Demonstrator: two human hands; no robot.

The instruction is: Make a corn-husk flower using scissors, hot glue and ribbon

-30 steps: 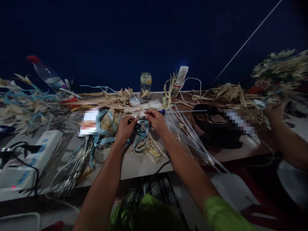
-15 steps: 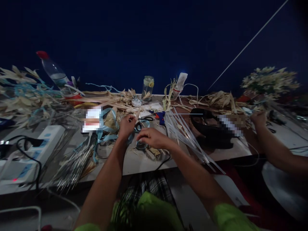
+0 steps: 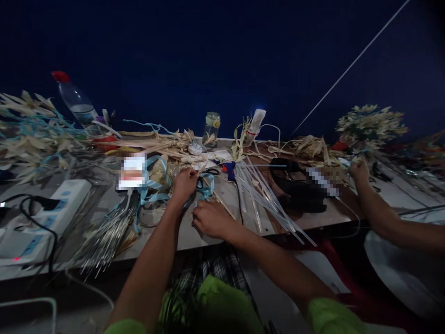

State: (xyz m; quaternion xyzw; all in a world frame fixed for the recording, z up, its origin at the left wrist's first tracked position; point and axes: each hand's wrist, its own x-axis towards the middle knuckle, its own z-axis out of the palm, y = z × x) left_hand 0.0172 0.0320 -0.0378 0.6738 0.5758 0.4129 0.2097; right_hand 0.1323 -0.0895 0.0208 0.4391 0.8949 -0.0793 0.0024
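My left hand (image 3: 185, 184) is closed in a pinch above the table; whatever is between its fingertips is too small and dim to make out. My right hand (image 3: 212, 218) is lower and nearer the table's front edge, fingers curled down. What those fingers hold, if anything, is hidden. Light blue ribbon (image 3: 209, 183) lies in loops just beyond the right hand. More blue ribbon (image 3: 155, 198) is to the left, around a tan lump (image 3: 158, 175). A blue and red tool (image 3: 229, 170) sits further right, and pale dried husk strips (image 3: 153, 142) spread behind the hands.
Clear thin rods (image 3: 264, 199) stretch toward the front edge. Left are a bundle of wires (image 3: 109, 236), a power strip (image 3: 66, 208) and a tilted bottle (image 3: 78, 104). A lidded jar (image 3: 211, 127) stands behind. Another person's hand (image 3: 358, 171) is at the right, near husk flowers (image 3: 370, 127).
My right hand has drawn down and left toward me, its fingers curling in. My left hand has shifted slightly right. The other person's arm appears further left as the view shifts.
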